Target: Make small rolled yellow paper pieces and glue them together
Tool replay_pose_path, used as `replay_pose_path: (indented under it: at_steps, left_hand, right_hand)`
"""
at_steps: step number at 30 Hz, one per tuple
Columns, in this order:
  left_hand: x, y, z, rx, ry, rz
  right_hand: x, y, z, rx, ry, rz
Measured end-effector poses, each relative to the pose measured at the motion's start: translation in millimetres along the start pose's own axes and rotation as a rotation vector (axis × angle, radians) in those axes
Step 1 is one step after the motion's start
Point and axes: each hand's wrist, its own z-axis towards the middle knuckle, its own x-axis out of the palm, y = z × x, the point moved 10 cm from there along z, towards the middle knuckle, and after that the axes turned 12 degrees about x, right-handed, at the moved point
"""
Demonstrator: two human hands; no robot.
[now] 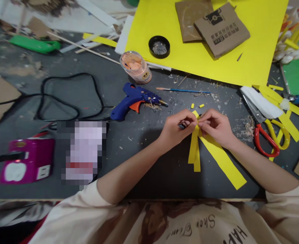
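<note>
Above the dark table, my left hand [178, 128] and my right hand [215, 126] meet fingertip to fingertip. Both pinch the top end of narrow yellow paper strips [194, 149] that hang down from the fingers. A wider yellow paper strip [224, 162] lies flat on the table under my right wrist, slanting toward the front edge. Two tiny yellow paper scraps [197, 105] lie just beyond my fingers.
A blue glue gun [134, 100] lies left of my hands, its black cord looping further left. Red-and-yellow scissors [268, 135] lie to the right. A large yellow sheet [190, 57] with cardboard pieces [222, 28] and a black lid [159, 46] is behind; a jar [136, 67], thin paintbrush [183, 90] and magenta power strip [27, 164] stand around.
</note>
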Motion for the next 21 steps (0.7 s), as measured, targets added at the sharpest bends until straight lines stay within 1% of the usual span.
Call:
replay_pose_path:
  at_steps: [3,7,12,15,18,21]
  left_hand:
    - [3.0,-3.1,-0.2,0.051,0.02,-0.036]
    - [4.2,-3.1,-1.6,0.068,0.024,-0.074]
    - [2.2,-5.6,-1.5,0.088,0.012,-0.059]
    - [1.0,-11.8,-0.4,0.149,0.002,-0.031]
    - [-1.4,-17.3,-0.1,0.213,-0.03,0.004]
    - [-3.3,-13.7,-0.9,0.192,-0.06,0.032]
  right_hand:
    - [2.0,3.2,0.2,-0.023,0.04,0.078]
    - [2.7,6.4,-0.1,-0.048,0.062,0.101]
    - [2.7,2.6,-0.9,-0.006,0.087,0.088]
    - [1.9,-0.7,-0.9,0.024,0.082,0.06]
    - [2.0,-0.7,-0.1,0.014,0.076,0.054]
    - [0.9,-2.5,1.8,0.016,0.049,0.048]
